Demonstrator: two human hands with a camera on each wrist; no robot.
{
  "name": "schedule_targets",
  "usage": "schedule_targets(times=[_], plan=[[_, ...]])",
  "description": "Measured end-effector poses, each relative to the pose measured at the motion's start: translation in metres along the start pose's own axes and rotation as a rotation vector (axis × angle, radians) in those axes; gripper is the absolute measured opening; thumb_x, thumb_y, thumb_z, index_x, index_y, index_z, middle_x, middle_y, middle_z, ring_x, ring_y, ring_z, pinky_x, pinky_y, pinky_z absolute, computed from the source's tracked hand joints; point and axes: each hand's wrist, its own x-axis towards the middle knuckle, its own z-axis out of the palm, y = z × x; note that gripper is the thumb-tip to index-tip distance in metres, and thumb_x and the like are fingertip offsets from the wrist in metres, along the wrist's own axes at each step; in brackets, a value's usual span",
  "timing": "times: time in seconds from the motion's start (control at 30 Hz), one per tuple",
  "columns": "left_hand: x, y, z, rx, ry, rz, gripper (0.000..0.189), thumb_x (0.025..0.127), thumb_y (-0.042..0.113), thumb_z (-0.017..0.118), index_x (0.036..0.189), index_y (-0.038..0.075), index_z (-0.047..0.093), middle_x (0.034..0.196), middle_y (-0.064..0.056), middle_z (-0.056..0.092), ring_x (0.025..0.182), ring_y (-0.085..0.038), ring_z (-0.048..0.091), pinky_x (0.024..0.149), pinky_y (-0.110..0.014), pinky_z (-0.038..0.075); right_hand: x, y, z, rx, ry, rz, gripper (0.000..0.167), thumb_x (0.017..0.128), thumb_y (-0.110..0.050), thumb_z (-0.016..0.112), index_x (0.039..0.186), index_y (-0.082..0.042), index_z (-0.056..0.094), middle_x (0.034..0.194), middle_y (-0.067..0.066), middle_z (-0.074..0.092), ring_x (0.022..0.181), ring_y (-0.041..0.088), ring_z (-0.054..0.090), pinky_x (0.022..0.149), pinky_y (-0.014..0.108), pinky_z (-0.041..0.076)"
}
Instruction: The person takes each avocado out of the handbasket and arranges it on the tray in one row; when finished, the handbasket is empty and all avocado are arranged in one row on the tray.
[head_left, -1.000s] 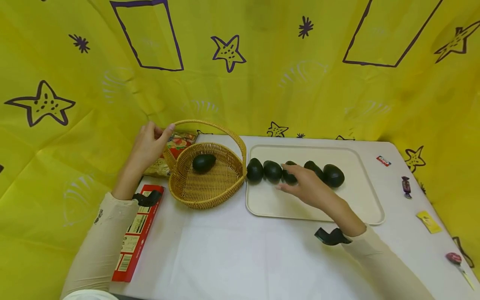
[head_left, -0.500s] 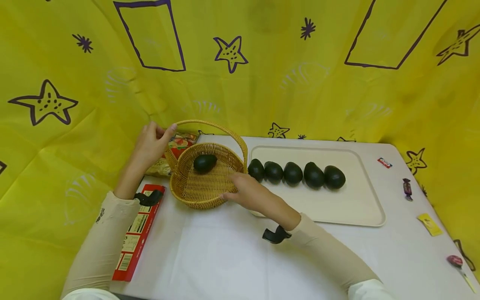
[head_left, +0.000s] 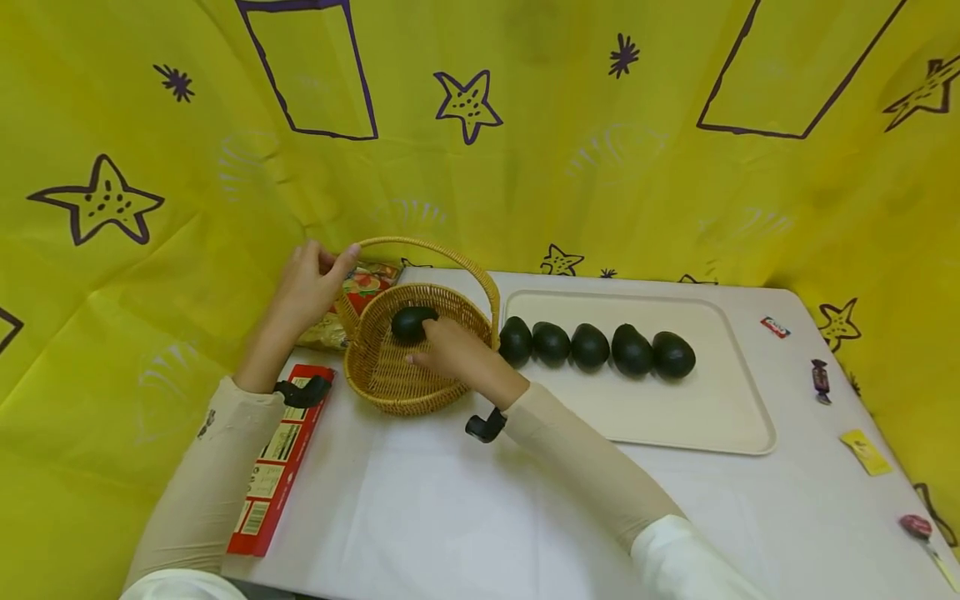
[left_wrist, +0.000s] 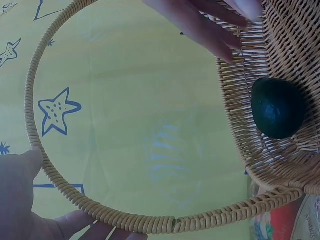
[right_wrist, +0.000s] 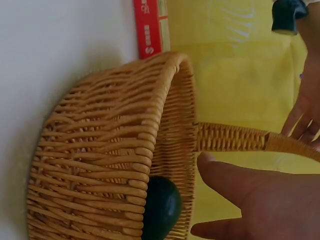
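Note:
A wicker basket [head_left: 397, 398] with a tall arched handle [head_left: 480, 271] stands on the table, one dark green avocado [head_left: 409, 324] lying inside it. My left hand [head_left: 306, 283] grips the left side of the handle between thumb and fingers, as the left wrist view also shows. Over the basket's opening is my right hand [head_left: 457, 354], its fingers spread and pointing at the avocado. In the right wrist view a gap shows between the right hand [right_wrist: 260, 200] and the avocado [right_wrist: 162, 207]. Several more avocados [head_left: 590, 347] lie in a row on a cream tray [head_left: 697, 417].
Left of the basket lies a long red box [head_left: 281, 467], with a shiny food packet [head_left: 367, 283] behind. Small wrapped sweets [head_left: 821, 381] and a lollipop [head_left: 917, 527] line the table's right edge. A yellow patterned curtain [head_left: 525, 192] hangs at the back.
My right hand has moved left from above the avocados on the tray to over the basket, carrying nothing. The left hand stays on the handle. The avocados have not moved.

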Motion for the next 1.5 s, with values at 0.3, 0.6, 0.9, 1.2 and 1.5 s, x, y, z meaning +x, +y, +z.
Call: schedule_targets(times=[0.3, 0.6, 0.9, 1.2, 1.5], plan=[[0.002, 0.002, -0.004, 0.023, 0.001, 0.023, 0.069, 0.108, 0.062, 0.044, 0.111, -0.006, 0.053, 0.105, -0.024, 0.053, 0.083, -0.035, 0.049, 0.070, -0.044, 0.041, 0.045, -0.003, 0.000, 0.029, -0.014, 0.094, 0.059, 0.107, -0.042, 0.063, 0.144, 0.004, 0.057, 0.142, 0.022, 0.063, 0.131, 0.033, 0.062, 0.107, 0.041, 0.052], [0.000, 0.000, 0.000, 0.018, 0.009, 0.002, 0.068, 0.106, 0.066, 0.044, 0.107, -0.002, 0.050, 0.107, -0.022, 0.049, 0.084, -0.035, 0.051, 0.073, -0.044, 0.040, 0.061, -0.004, 0.002, 0.050, -0.052, 0.149, 0.064, 0.104, -0.040, 0.069, 0.151, 0.000, 0.052, 0.151, 0.020, 0.057, 0.138, 0.033, 0.056, 0.112, 0.042, 0.048], [-0.001, 0.001, 0.000, 0.005, 0.012, 0.006, 0.066, 0.106, 0.064, 0.045, 0.106, -0.002, 0.049, 0.108, -0.022, 0.047, 0.091, -0.035, 0.045, 0.075, -0.044, 0.037, 0.074, 0.003, 0.008, 0.085, -0.035, 0.140, 0.063, 0.097, -0.022, 0.080, 0.148, -0.001, 0.051, 0.149, 0.020, 0.057, 0.137, 0.033, 0.058, 0.109, 0.041, 0.050], [-0.002, 0.002, -0.001, 0.012, 0.010, -0.017, 0.070, 0.105, 0.068, 0.043, 0.108, -0.001, 0.049, 0.110, -0.022, 0.045, 0.094, -0.036, 0.044, 0.077, -0.044, 0.036, 0.080, 0.008, 0.010, 0.042, -0.031, 0.062, 0.052, 0.094, -0.019, 0.083, 0.136, 0.004, 0.064, 0.138, 0.022, 0.064, 0.126, 0.033, 0.065, 0.102, 0.039, 0.055], [-0.002, 0.001, 0.000, 0.011, 0.004, -0.027, 0.072, 0.104, 0.070, 0.042, 0.109, -0.001, 0.048, 0.112, -0.022, 0.044, 0.094, -0.037, 0.044, 0.077, -0.045, 0.037, 0.080, 0.008, 0.011, 0.050, -0.043, 0.050, 0.044, 0.095, -0.022, 0.083, 0.128, 0.003, 0.068, 0.131, 0.022, 0.069, 0.120, 0.032, 0.068, 0.100, 0.039, 0.056]])
